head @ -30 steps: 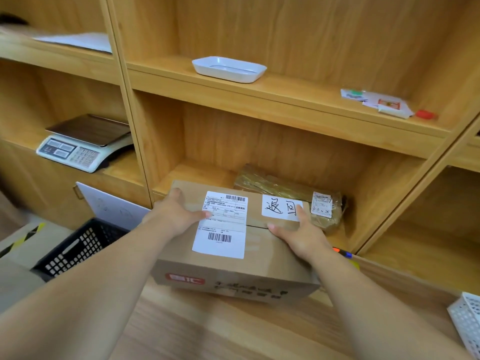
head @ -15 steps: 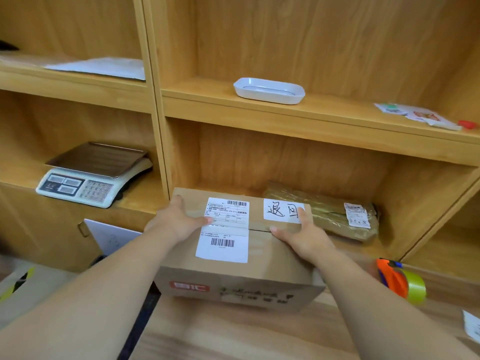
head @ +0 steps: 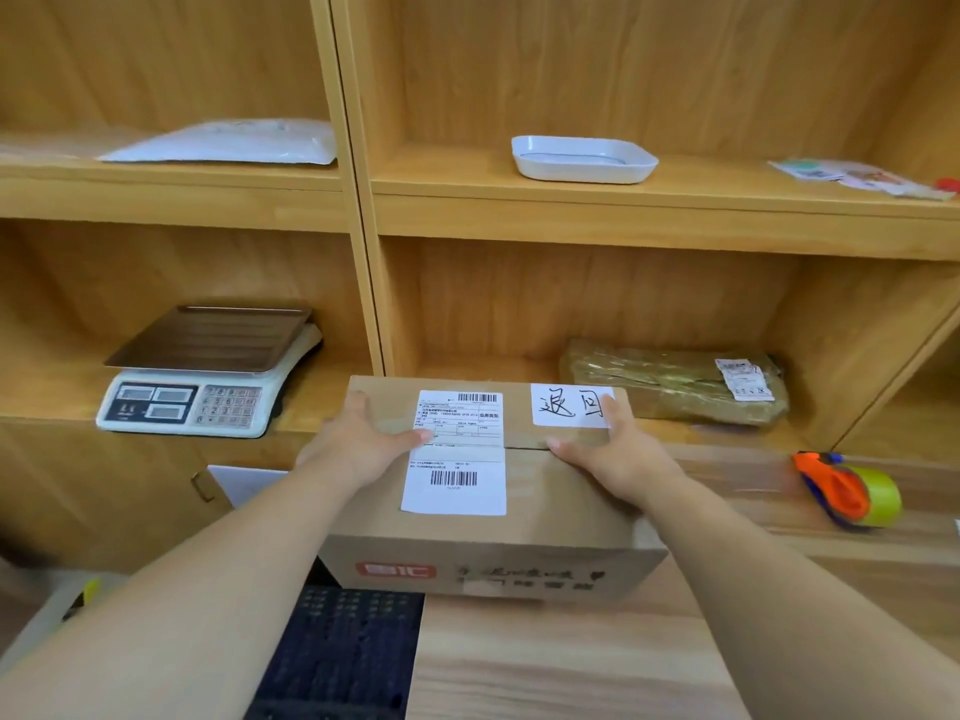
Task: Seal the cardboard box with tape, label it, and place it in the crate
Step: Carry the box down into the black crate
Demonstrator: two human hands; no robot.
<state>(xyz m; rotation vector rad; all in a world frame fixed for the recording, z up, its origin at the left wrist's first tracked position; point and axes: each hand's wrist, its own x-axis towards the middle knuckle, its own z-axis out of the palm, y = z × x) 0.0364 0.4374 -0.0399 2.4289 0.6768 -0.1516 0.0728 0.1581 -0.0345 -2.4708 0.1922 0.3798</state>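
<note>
A brown cardboard box is held in the air between both hands, over the table's left edge. Its top carries a white shipping label with barcodes and a smaller white handwritten label. My left hand grips the box's left top side, thumb on the shipping label. My right hand grips the right top side, fingers over the handwritten label. Below the box, a dark plastic crate with a grid wall shows between my forearms, partly hidden.
A wooden table lies at the lower right, with an orange tape dispenser on it. Wooden shelves behind hold a scale, a taped brown parcel, a white tray, a white mailer and paper slips.
The box has shifted left relative to the table and hangs over the crate, which now lies under it; the view has swung, bringing the tape dispenser into sight. Both hands keep their grip.
</note>
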